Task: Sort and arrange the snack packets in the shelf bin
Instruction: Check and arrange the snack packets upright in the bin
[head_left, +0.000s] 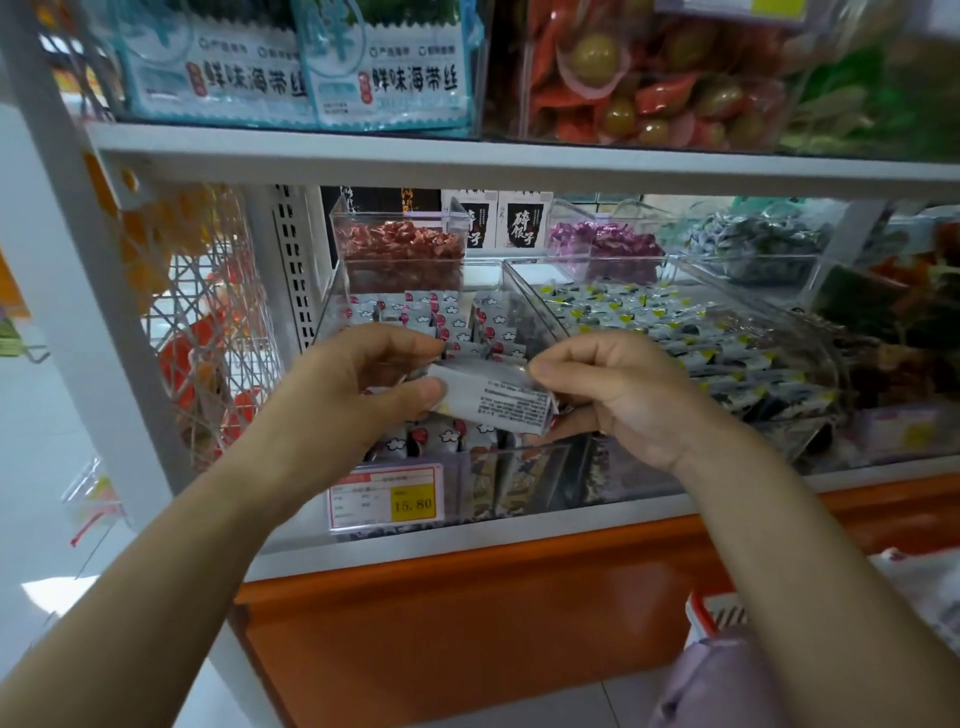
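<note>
Seemingly midway: rear packets (441, 312) in centre-frame bin (324, 312) standing in rows, front packets (431, 441) jumbled. One grey packet (498, 397) pinched between left hand (363, 384) and right hand (623, 395).

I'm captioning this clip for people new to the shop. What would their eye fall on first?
Both hands meet at the centre: the left hand and right hand pinch one silver packet, print side up, at the clear bin of cloud-print packets. On the bin's front a yellow price tag reads 15.80; blue seaweed packs line the top shelf, upper left.
</note>
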